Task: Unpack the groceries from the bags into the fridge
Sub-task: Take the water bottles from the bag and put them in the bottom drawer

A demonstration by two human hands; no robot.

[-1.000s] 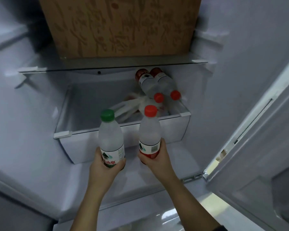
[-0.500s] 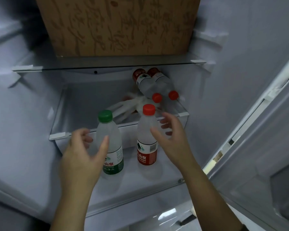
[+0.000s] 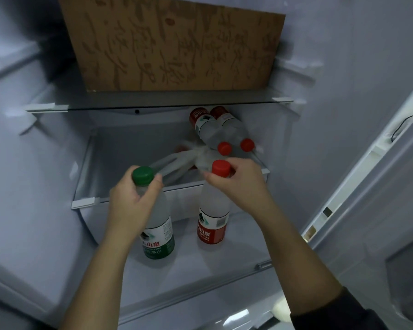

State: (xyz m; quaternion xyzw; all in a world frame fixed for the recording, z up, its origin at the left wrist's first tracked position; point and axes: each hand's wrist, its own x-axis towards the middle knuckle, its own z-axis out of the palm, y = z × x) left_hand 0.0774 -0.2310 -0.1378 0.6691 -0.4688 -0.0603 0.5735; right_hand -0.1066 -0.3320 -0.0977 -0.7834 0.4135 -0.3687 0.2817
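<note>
Two water bottles stand upright on the fridge's bottom shelf (image 3: 239,263). My left hand (image 3: 131,203) grips the green-capped bottle (image 3: 159,239) round its neck, just under the cap. My right hand (image 3: 239,184) pinches the neck of the red-capped bottle (image 3: 212,225) below its cap. Behind them the open drawer (image 3: 86,172) holds two more red-capped bottles (image 3: 221,134) lying on their sides, plus a white plastic item partly hidden by my hands.
A brown cardboard sheet (image 3: 174,44) stands on the glass shelf (image 3: 167,102) above the drawer. The fridge door (image 3: 377,186) hangs open at the right. White fridge walls close in on the left and right.
Half a second ago both hands hovered open beside the standing bottles. Now each hand has closed round its bottle's neck near the cap.
</note>
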